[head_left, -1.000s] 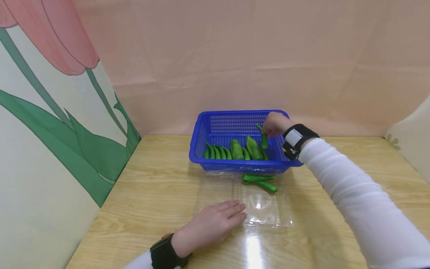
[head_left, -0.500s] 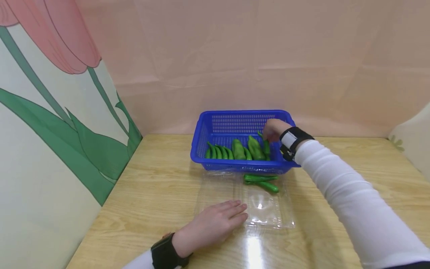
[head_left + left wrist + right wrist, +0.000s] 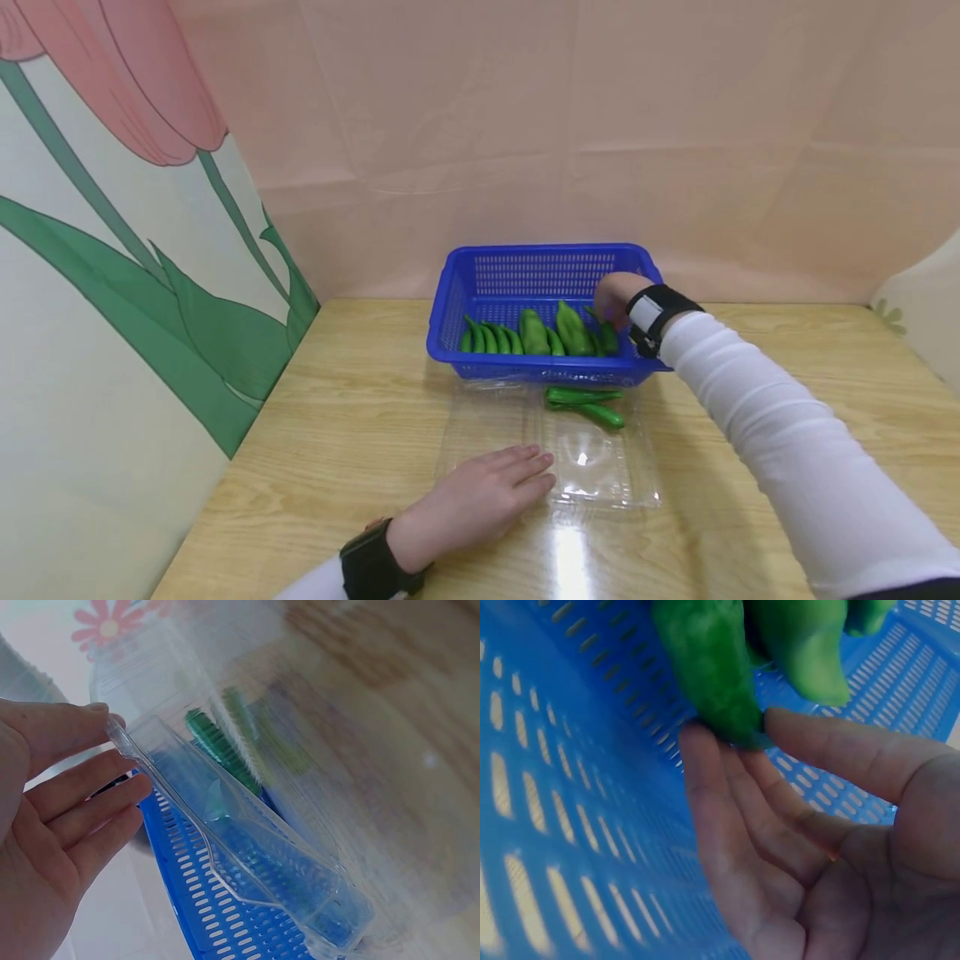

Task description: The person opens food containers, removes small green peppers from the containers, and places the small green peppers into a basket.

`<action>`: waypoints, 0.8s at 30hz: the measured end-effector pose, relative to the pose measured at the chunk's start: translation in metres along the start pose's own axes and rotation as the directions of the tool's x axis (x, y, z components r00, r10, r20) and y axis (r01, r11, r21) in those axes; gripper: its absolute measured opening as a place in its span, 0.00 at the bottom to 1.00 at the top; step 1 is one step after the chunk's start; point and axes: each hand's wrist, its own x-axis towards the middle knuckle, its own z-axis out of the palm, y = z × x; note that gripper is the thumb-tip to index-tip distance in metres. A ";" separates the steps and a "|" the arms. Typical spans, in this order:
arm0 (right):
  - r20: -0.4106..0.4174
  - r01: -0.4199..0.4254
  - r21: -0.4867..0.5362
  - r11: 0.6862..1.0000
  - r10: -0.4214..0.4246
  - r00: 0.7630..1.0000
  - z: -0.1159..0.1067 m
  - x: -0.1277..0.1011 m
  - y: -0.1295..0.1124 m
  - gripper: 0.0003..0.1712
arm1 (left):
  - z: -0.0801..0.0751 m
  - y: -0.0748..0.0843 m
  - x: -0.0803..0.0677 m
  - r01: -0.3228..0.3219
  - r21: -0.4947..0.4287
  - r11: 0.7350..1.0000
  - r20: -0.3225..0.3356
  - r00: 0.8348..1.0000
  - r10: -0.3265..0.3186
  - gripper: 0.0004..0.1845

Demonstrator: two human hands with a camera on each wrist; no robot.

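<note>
In the blue mesh basket [image 3: 555,369], my right hand [image 3: 617,293] pinches one end of a green pepper [image 3: 609,340] between thumb and fingertips. In the right wrist view, this pepper [image 3: 712,667] hangs down against the basket's slotted wall. Several slim green chillies [image 3: 491,339] and two broader green peppers [image 3: 534,333] line the basket's near side. In front lies an open clear plastic box [image 3: 491,421], with a few green chillies [image 3: 596,414] at its far right. My left hand [image 3: 480,497] holds the box's near edge, its rim [image 3: 184,806] between thumb and forefinger.
The basket stands against the peach cloth backdrop [image 3: 390,167], at the far edge of the wood-grain table [image 3: 330,417]. A tulip-print panel [image 3: 97,292] rises on the left. The plastic box touches or nearly touches the basket's front.
My right hand has lowered the pepper from above the basket floor down to the right end of the row, shifting slightly right. My left hand has stayed on the plastic box.
</note>
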 end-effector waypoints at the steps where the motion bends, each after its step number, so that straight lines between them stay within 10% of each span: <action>1: 0.001 0.000 0.009 1.000 0.000 1.000 0.001 -0.002 0.001 0.16 | 0.000 0.000 0.000 0.000 0.001 1.000 -0.003 1.000 0.000 0.17; 24: 0.058 -0.022 0.085 0.996 0.017 0.998 0.011 -0.003 0.010 0.18 | 0.002 0.001 0.001 -0.004 0.009 1.000 -0.006 1.000 0.004 0.17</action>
